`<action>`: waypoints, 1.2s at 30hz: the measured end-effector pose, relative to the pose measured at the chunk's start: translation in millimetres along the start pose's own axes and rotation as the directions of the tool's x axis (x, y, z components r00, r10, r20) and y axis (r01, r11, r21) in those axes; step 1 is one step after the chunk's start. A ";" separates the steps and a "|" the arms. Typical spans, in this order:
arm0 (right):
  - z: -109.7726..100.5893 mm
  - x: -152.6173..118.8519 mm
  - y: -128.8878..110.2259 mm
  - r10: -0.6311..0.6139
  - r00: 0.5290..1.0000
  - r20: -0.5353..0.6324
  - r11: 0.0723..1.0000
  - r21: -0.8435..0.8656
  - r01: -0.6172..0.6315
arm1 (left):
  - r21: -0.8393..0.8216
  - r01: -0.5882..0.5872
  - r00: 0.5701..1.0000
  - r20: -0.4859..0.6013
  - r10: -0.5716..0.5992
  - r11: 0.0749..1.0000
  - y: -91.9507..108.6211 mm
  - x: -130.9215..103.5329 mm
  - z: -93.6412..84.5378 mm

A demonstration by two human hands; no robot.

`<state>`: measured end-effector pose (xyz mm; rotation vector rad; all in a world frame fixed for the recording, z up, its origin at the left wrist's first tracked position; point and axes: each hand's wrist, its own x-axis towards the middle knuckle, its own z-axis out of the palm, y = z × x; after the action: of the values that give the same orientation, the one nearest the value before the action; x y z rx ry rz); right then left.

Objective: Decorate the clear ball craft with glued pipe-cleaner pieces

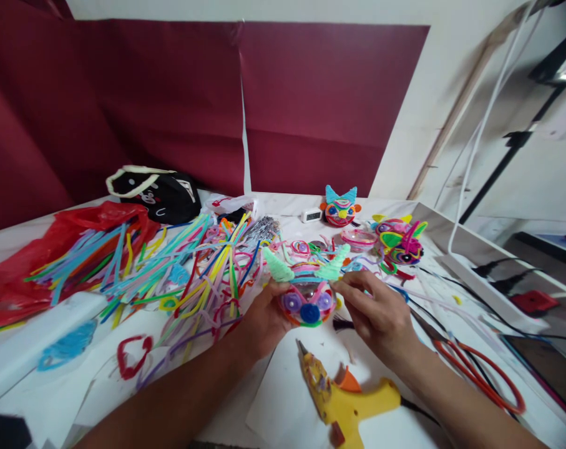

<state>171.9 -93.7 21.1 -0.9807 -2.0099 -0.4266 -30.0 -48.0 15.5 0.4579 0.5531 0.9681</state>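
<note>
One toy head [309, 305] is held up over the near middle of the white table [231, 405], facing the wearer. It has two mint-green ears, two purple eyes and one blue nose. The ears slant up and outward, one to each side; the body is roundish, with no clear long axis. The left hand [266, 321] grips its left edge; the right hand [379, 312] has its fingertips drawn together at the right ear's base, though I cannot tell whether they pinch anything. Just below lies one yellow glue gun [357, 408], nozzle toward the head. Behind are two more toy heads, one blue-eared [340, 211], one yellow-eared [397, 242]. Leftward spread pipe cleaners [221, 255], too many to count, one red plastic bag [11, 274] and one black bag [173, 196].
</note>
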 end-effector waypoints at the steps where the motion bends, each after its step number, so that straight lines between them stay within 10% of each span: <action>1: 0.0 0.2 -0.1 -0.001 1.000 -0.002 1.000 -0.003 0.001 | 0.007 0.009 1.000 -0.001 -0.009 1.000 0.0 0.4 -0.5; 36: -13.1 10.0 -0.5 0.060 0.998 -0.032 0.997 -0.037 -0.062 | -0.027 -0.041 0.999 0.024 0.041 0.999 2.4 2.7 -2.3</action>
<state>175.2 -97.1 37.0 -1.0499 -1.9454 -0.4458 -31.8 -44.2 14.6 0.4587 0.5099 1.0064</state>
